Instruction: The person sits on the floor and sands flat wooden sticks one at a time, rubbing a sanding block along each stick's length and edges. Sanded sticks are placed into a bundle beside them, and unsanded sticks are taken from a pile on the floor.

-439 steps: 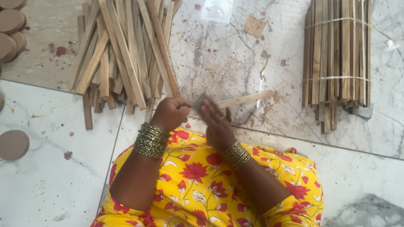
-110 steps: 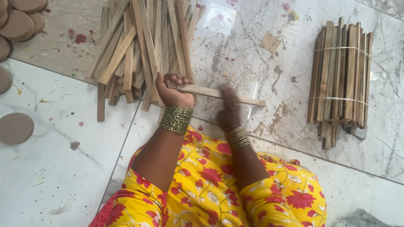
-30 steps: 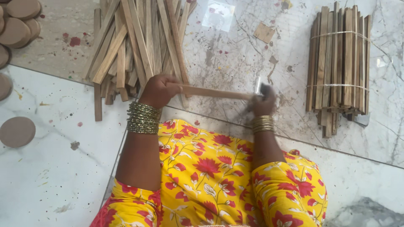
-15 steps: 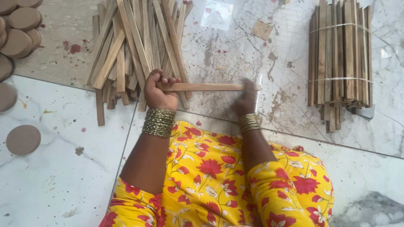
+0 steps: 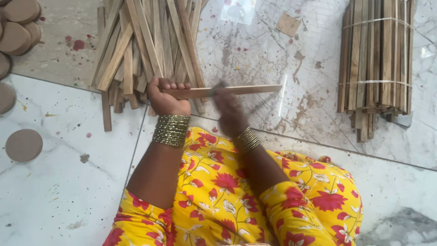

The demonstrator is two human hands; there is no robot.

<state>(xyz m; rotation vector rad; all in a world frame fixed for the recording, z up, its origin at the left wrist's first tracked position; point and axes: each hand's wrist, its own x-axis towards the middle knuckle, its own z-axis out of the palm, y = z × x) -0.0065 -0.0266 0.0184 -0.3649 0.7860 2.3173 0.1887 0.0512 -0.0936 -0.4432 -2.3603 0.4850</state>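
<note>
While the left hand grips a wooden strip, bare floor lies beyond

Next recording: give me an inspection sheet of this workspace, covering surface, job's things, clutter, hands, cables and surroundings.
Surface: marble floor, stained and scratched further up.
Job's things: long flat wooden strip, held level over the floor.
Clutter: loose heap of wooden strips; tied bundle of wooden strips; round brown wooden discs at the left edge; small square wood chip.
Hands: left hand gripping the strip's end; right hand blurred, by the strip's middle, grip unclear.
Cables: nothing seen.
Surroundings: yellow floral garment; gold bangles on both wrists.
</note>
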